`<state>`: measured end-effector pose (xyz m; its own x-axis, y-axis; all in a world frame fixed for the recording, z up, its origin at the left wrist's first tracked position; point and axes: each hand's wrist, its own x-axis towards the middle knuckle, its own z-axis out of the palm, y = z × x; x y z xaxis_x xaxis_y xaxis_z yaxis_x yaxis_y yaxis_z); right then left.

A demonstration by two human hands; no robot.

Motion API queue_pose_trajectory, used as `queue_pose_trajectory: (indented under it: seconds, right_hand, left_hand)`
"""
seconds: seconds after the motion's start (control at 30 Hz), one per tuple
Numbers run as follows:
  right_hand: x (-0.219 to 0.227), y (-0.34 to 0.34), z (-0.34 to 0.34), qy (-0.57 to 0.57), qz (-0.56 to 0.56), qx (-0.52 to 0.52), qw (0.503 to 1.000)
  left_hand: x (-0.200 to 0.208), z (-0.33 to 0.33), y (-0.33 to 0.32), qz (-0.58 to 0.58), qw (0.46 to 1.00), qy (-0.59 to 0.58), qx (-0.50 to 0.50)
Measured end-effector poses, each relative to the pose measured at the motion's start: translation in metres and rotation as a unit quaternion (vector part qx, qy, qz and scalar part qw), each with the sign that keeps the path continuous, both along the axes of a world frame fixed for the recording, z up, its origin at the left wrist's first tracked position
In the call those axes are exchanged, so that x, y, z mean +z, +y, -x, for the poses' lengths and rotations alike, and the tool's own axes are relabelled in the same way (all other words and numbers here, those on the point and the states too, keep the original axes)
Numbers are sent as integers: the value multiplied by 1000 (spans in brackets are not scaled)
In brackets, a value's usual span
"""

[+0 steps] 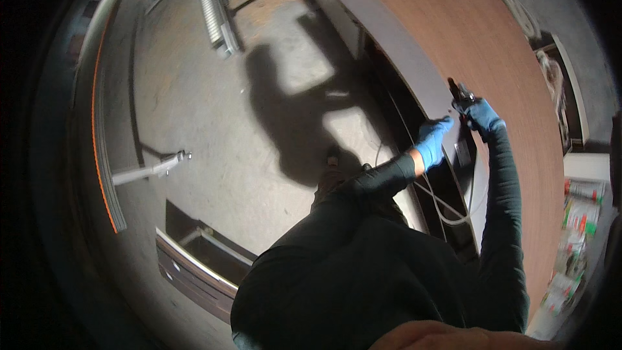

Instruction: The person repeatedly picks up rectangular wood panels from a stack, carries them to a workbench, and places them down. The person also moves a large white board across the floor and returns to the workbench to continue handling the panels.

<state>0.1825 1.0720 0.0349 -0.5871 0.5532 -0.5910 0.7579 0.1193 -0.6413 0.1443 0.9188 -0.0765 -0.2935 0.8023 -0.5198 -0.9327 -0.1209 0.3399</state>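
My right hand [483, 116], in a blue glove, is wrapped round a small dark hand tool [461, 93] with a silver part; its exact kind is unclear. The tool is over the near edge of a brown wood-grain board [473, 32], where a grey strip [414, 58] runs along. Close by on the left, my left hand [432, 144] reaches over that grey edge, also in a blue glove. Its fingers are drawn together and point toward the tool; whatever may be between them is hidden. Below both hands, a pale cable [447, 220] hangs in a loop beside the board.
Left of me, a grey metal leg [152, 172] sticks out over the concrete floor [214, 123], near an orange-edged panel [100, 123]. A ribbed metal rail [212, 10] lies farther off. A dark drawer-like frame [197, 272] is at lower left. Plastic packets [573, 240] lie beyond the board's right side.
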Motion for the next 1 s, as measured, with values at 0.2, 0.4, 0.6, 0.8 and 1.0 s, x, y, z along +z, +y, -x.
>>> queue_pose_trajectory:
  seconds: [0.2, 0.4, 0.6, 0.8, 1.0]
  right_hand:
    - [36, -115, 25, 70, 110, 21, 991]
    - [84, -199, -8, 120, 128, 115, 978]
    - [99, -204, 16, 161, 255, 242, 922]
    - [117, -244, 41, 170, 250, 373, 877]
    - [191, -301, 63, -52, 230, 561, 794]
  left_hand:
    - [41, 10, -134, 3, 988, 79, 133]
    - [57, 6, -271, -4, 908, 206, 364]
    - [68, 2, -377, 317, 737, 351, 482]
    - [137, -82, -553, 158, 624, 204, 738]
    - [191, -216, -642, 13, 422, 120, 899]
